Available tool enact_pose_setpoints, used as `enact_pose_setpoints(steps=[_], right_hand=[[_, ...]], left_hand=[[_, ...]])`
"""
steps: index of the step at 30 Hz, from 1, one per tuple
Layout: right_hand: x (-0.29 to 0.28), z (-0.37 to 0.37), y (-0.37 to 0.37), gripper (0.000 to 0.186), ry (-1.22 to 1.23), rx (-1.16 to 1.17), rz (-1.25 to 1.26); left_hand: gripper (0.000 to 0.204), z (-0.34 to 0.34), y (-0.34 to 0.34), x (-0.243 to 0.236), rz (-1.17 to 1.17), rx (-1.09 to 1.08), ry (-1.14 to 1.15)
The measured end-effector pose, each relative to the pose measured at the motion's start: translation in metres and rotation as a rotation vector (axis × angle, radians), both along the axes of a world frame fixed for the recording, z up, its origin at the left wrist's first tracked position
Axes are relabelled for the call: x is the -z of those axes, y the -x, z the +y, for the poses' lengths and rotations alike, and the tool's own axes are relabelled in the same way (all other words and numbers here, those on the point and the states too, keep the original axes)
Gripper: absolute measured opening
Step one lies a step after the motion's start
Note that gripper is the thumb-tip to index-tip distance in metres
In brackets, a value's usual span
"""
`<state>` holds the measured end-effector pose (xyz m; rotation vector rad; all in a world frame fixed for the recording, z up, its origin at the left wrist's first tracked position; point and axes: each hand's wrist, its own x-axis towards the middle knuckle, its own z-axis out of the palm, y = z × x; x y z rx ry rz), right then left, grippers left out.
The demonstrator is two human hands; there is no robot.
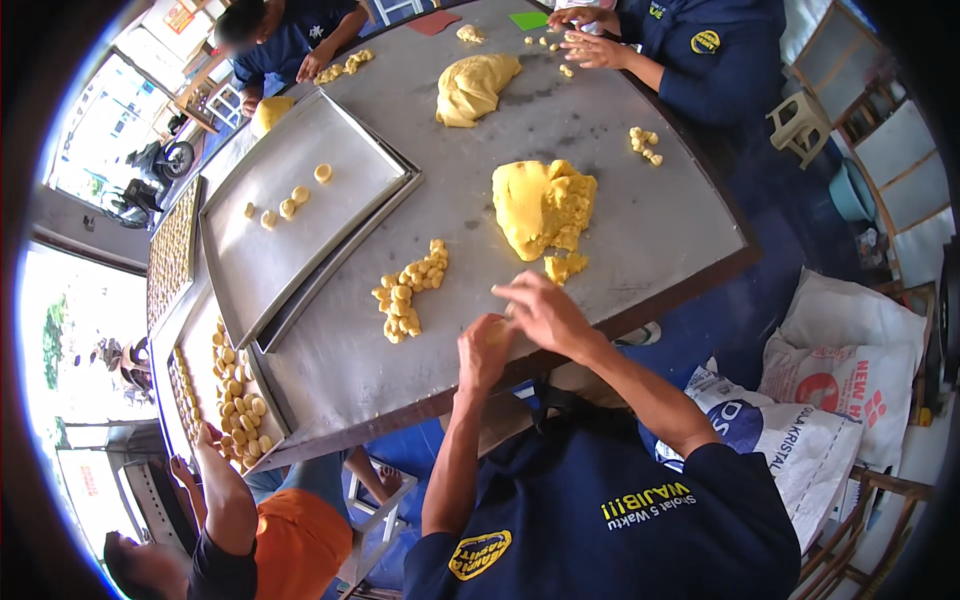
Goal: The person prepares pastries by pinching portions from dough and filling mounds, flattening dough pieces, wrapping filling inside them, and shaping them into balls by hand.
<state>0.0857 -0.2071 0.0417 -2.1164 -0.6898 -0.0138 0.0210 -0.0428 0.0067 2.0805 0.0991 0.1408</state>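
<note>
My left hand is closed at the near edge of the metal table, its fingers curled; whatever it holds is hidden. Right beside it, my right hand has its fingers stretched out and apart, the fingertips close to the left hand. Just beyond the right hand lies a small torn piece of yellow dough. Behind that sits a large lump of yellow dough, smooth on its left and crumbly on its right. A cluster of small dough balls rests on the table left of my hands.
Stacked metal trays stand at the left, the top one with several dough pieces. A lower tray holds round pieces, touched by a person in orange. Two people work across the table near another dough lump. White sacks stand at the right.
</note>
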Motion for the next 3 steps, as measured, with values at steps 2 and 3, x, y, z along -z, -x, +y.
enact_pose_setpoints(steps=[2, 3], right_hand=[[-0.001, -0.016, -0.012, 0.049, 0.22, 0.117, -0.139], [-0.002, -0.027, -0.02, 0.052, 0.443, 0.23, -0.269]], left_hand=[[0.029, 0.008, -0.006, 0.005, 0.124, -0.002, 0.235], [0.033, 0.016, -0.008, 0.005, 0.256, -0.009, 0.47]])
